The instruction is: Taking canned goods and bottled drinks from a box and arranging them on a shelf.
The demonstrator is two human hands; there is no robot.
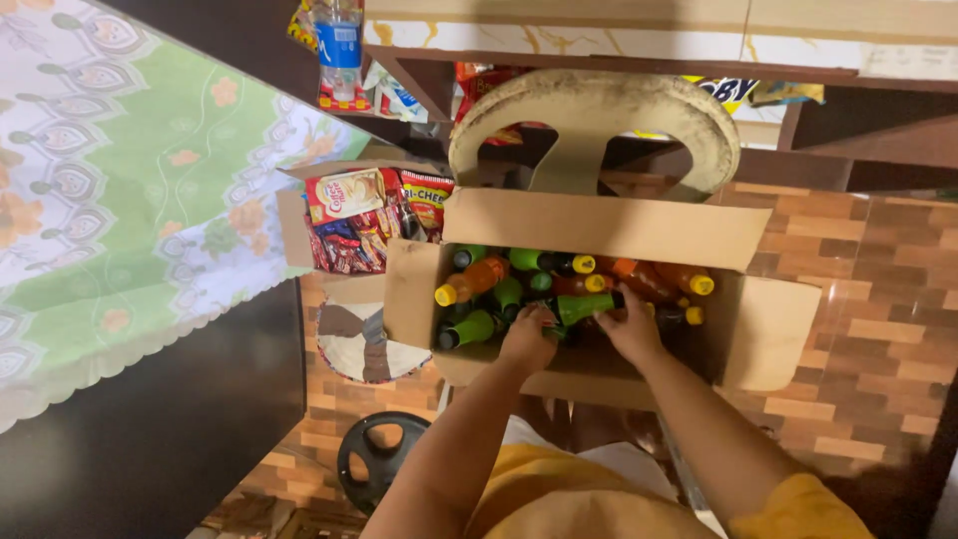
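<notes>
- One open cardboard box (599, 228), flaps folded out on all sides, sits in front of the person, right by their knees.
- Inside it lie small plastic drink bottles in a jumble: about four or five green ones and four or five orange ones; the exact count is hard to make out where they overlap. Caps are yellow on several, dark on others.
- The left hand (526, 339) is down in the box, fingers curled among the bottles; I cannot tell whether it has closed on one.
- The right hand (631, 327) is wrapped around one green bottle (584, 306) lying on its side near the middle of the box, its dark cap pointing right.
- One round, pale, worn chair back (595, 128) with two cut-out holes stands just behind the box.
- A second, smaller cardboard box (295, 232) to the left is packed with glossy snack packets (359, 215) in red and cream.
- One green floral cloth (130, 190) with a scalloped edge hangs at the far left.
- The floor (868, 289) has a brick-pattern surface in brown and orange.
</notes>
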